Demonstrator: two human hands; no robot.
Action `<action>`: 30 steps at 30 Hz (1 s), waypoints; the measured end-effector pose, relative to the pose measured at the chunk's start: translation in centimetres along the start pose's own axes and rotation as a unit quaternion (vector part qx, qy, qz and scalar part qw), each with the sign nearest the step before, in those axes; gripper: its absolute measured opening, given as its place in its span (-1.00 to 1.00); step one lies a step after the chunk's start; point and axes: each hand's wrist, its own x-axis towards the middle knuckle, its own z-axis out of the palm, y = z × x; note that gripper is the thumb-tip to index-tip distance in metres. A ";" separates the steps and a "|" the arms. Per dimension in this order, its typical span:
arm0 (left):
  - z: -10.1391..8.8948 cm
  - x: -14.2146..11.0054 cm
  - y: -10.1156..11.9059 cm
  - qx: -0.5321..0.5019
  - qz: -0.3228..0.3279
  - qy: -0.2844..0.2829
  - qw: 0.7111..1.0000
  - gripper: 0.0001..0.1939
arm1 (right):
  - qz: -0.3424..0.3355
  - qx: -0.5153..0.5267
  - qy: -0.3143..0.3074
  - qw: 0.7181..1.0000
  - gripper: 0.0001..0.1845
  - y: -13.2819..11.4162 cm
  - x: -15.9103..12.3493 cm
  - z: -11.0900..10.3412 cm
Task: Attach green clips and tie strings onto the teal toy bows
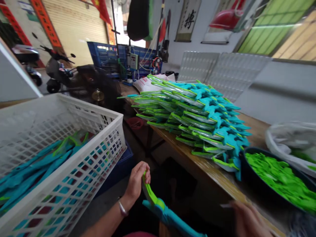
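My left hand [137, 181] is closed round the curved lime-green end of a long teal-and-green plastic piece [170, 214]. Its teal part slants down to the right, past the bottom edge of the view. At the lower right my right hand [249, 217] is blurred, its fingers pinched together. A small, thin, pale thing [225, 205] sticks out from its fingertips, too smeared to name. On the wooden table [197, 161] beyond lies a tall stack of similar teal-and-green pieces [187, 112].
To the left stands a white plastic crate [98, 115] with more teal pieces [46, 164] inside. A dark basin [259, 184] of small green parts [281, 174] sits at the right, beside a white bag-lined container [291, 131]. Blue crates [103, 59] and a scooter [55, 69] are farther back.
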 end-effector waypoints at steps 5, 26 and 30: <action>4.2 -2.0 0.5 -0.008 0.041 -0.117 0.992 -0.52 | -0.079 0.110 -0.022 0.990 -0.76 -9.0 4.9 3.4; 6.2 -4.9 4.3 -0.161 0.050 -0.261 0.951 -0.62 | -0.102 0.176 -0.084 0.976 -0.69 -15.6 4.5 4.6; 6.4 -5.2 4.5 -0.165 0.042 -0.267 0.948 -0.62 | -0.106 0.174 -0.083 0.976 -0.71 -15.7 4.2 4.5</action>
